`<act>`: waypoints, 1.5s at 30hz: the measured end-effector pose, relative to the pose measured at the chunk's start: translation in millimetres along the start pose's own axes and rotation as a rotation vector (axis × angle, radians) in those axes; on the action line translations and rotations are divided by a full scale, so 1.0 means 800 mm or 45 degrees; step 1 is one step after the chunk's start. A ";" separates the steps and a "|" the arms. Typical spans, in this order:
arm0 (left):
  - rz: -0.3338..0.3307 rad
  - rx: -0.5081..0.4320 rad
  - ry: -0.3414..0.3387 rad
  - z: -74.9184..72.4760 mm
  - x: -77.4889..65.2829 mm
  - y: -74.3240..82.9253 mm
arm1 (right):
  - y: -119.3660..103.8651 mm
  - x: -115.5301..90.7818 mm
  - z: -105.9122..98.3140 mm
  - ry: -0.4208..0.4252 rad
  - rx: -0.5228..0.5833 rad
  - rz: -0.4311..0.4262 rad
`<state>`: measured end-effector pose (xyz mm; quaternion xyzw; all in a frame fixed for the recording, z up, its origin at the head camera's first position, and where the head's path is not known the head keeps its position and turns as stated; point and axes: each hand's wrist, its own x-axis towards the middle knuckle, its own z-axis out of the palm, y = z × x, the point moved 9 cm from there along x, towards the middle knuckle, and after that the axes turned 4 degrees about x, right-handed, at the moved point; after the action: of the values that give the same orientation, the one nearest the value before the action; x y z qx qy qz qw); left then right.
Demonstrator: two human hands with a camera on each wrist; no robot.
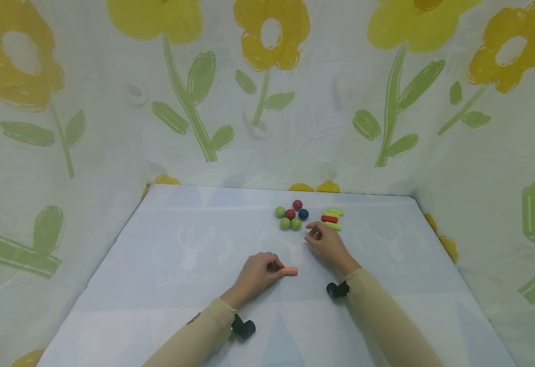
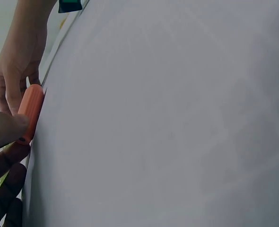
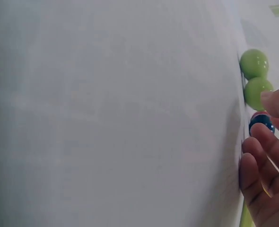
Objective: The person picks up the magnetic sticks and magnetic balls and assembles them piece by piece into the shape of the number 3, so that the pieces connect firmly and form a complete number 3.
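Observation:
In the head view my left hand point(image 1: 259, 273) pinches the left end of a short orange cylinder point(image 1: 290, 271) between thumb and fingers, low over the table. The left wrist view shows the thumb across this ridged orange cylinder point(image 2: 31, 106), its far end free. My right hand point(image 1: 328, 243) holds nothing; its fingers are relaxed, with a gap between thumb and forefinger. Just left of its fingertips are three glossy green balls point(image 1: 296, 224), two red balls point(image 1: 297, 204) and a dark blue ball point(image 1: 303, 214). Behind this hand lie a red stick point(image 1: 329, 218) and several yellow-green sticks point(image 1: 335, 212).
A pale patterned cloth covers the table point(image 1: 134, 255). Flower-printed curtains point(image 1: 295, 102) rise behind the far edge and along both sides. The balls and sticks are grouped toward the back, right of the middle. Black cameras point(image 1: 243, 328) are strapped at the wrists.

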<state>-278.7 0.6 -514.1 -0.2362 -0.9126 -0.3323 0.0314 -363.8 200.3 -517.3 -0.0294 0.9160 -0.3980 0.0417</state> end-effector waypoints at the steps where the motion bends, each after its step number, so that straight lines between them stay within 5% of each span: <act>1: -0.002 -0.004 -0.002 0.001 0.000 -0.001 | 0.000 0.002 0.000 0.001 0.003 0.008; 26: -0.001 -0.010 -0.011 -0.001 0.002 0.001 | -0.024 0.046 0.015 -0.019 -0.198 -0.119; 45: 0.000 -0.001 -0.003 0.001 0.002 0.001 | -0.021 0.031 0.018 -0.053 -0.165 -0.108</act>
<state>-279.4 1.8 -513.9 -0.2366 -0.9125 -0.3323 0.0303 -386.7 175.9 -516.2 -0.0792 0.9366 -0.3387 0.0419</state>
